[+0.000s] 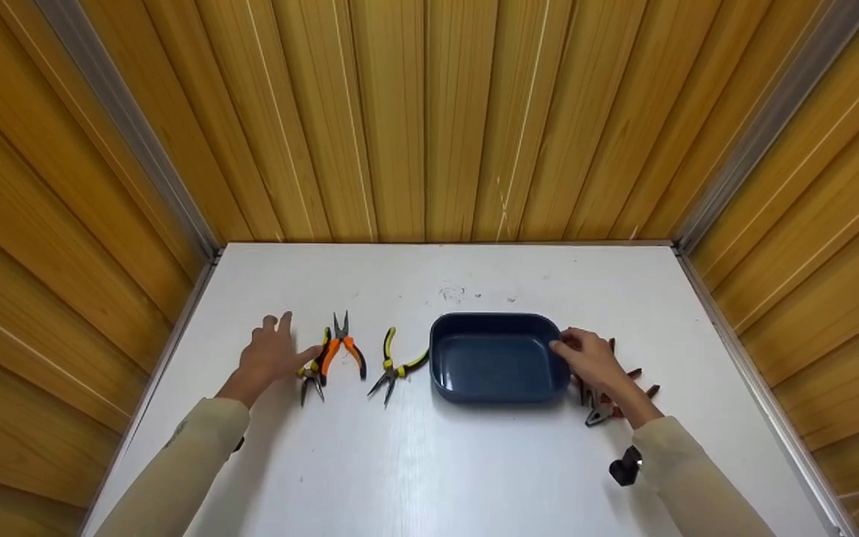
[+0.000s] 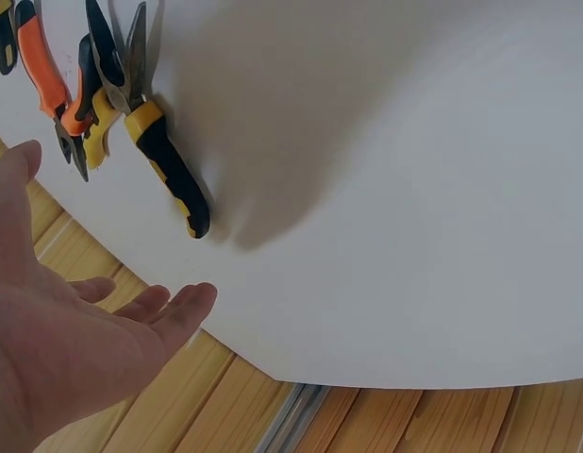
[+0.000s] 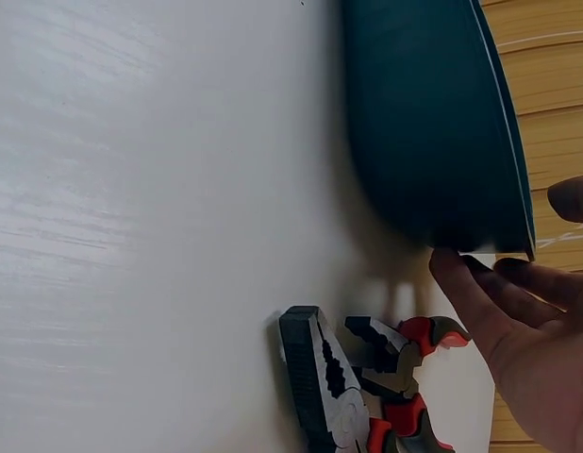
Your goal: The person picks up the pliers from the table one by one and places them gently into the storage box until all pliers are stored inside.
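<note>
Blue tray (image 1: 500, 365), centred on white worktop (image 1: 400, 477): right end touched by outstretched fingers of right hand (image 1: 590, 359), thumb apart from rim. Yellow-black pliers (image 1: 310, 374): neighboured by left hand (image 1: 268, 355), fingers spread.

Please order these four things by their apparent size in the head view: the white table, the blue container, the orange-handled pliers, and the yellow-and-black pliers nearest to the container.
1. White table
2. Blue container
3. Orange-handled pliers and yellow-and-black pliers: they look about alike, so I leave them unranked.
</note>
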Demonstrator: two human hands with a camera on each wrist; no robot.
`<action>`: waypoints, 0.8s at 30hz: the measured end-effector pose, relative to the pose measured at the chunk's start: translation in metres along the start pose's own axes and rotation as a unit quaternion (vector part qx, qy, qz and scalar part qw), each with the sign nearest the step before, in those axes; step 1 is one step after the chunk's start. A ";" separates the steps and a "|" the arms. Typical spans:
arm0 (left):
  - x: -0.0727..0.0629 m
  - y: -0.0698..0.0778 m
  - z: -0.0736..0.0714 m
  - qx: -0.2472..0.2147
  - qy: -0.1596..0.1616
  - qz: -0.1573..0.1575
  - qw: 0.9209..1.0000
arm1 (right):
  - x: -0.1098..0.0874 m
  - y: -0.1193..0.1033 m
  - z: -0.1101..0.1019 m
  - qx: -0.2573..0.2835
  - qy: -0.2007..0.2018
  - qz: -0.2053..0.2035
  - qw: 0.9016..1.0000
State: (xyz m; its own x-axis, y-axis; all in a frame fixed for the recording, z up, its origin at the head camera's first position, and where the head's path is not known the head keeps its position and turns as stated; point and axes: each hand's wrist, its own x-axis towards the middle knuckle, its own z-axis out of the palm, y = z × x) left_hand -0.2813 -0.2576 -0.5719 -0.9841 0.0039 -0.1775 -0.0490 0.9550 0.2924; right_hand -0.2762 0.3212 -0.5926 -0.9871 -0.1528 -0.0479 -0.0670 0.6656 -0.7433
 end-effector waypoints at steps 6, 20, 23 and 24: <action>-0.002 0.000 0.002 -0.009 0.002 0.001 1.000 | -0.001 -0.001 0.001 0.001 -0.004 0.008 1.000; -0.009 -0.003 0.009 -0.028 -0.020 -0.029 0.999 | -0.005 0.000 0.007 0.003 0.001 0.014 1.000; -0.012 -0.002 0.011 -0.045 -0.025 -0.043 0.998 | -0.005 0.001 0.009 0.015 0.001 0.020 1.000; -0.013 -0.002 0.012 -0.050 -0.026 -0.048 0.997 | -0.005 0.001 0.010 0.018 0.000 0.021 1.000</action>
State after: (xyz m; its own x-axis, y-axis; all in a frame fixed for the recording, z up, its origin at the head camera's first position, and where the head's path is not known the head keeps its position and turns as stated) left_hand -0.2665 -0.2559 -0.5811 -0.9639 -0.0690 -0.2571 -0.1628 0.9170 0.3642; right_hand -0.2696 0.3155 -0.5994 -0.9889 -0.1252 -0.0804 -0.0194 0.6444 -0.7645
